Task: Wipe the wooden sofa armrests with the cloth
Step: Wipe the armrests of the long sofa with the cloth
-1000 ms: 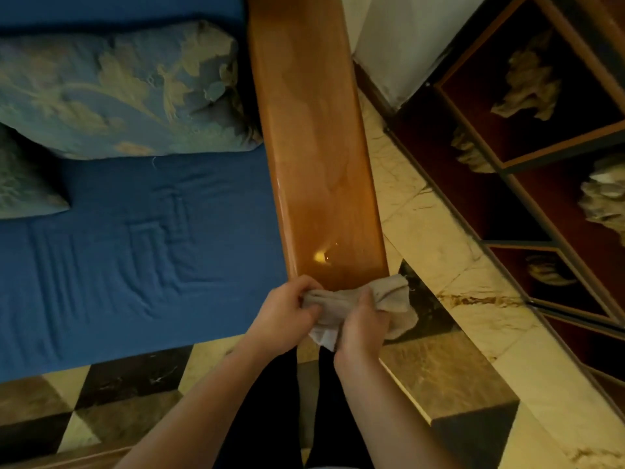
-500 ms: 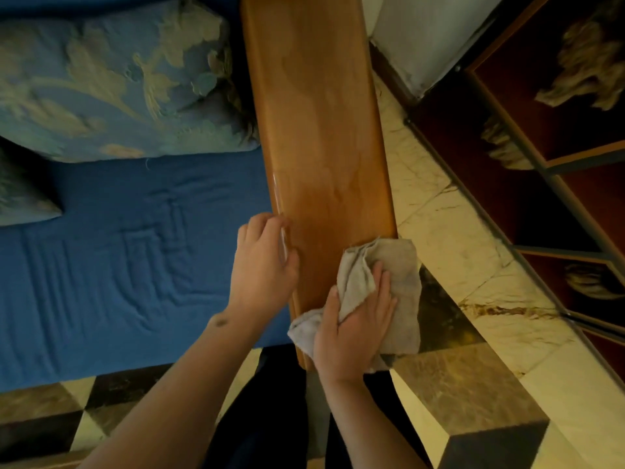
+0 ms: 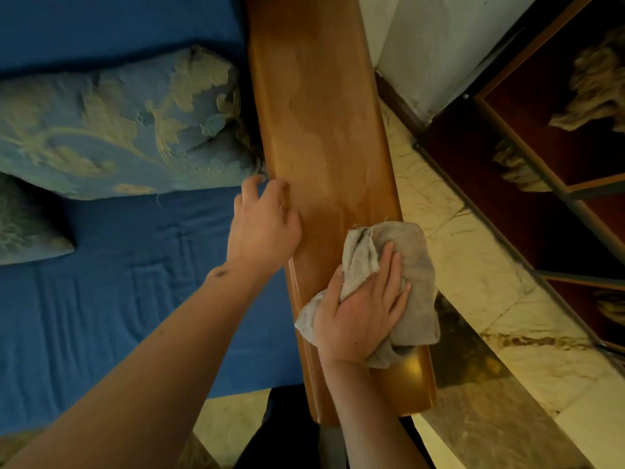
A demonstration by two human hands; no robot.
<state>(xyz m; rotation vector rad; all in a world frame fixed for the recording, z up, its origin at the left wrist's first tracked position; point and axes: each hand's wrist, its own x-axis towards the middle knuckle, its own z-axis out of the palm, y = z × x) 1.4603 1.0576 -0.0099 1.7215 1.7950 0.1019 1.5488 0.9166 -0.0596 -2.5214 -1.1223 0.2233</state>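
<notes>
A long wooden armrest [image 3: 321, 137] runs from the top of the view down to its rounded near end. A crumpled grey cloth [image 3: 406, 262] lies on its near part, hanging a little over the right edge. My right hand [image 3: 365, 309] presses flat on the cloth with straight fingers. My left hand [image 3: 267, 225] rests on the armrest's left edge, fingers loosely bent over the rim beside the blue seat. The wood farther up shows dull streaks.
The blue sofa seat [image 3: 135, 282] lies to the left, with a patterned blue cushion [image 3: 118, 130] against the armrest. A marble floor [image 3: 490, 299] runs on the right beside a dark wooden display cabinet [image 3: 558, 164]. A white wall corner [image 3: 422, 45] stands beyond.
Both hands held the cloth at the armrest's near end a second ago. My left hand let go and moved up along the left edge; my right hand pushed the cloth up the armrest.
</notes>
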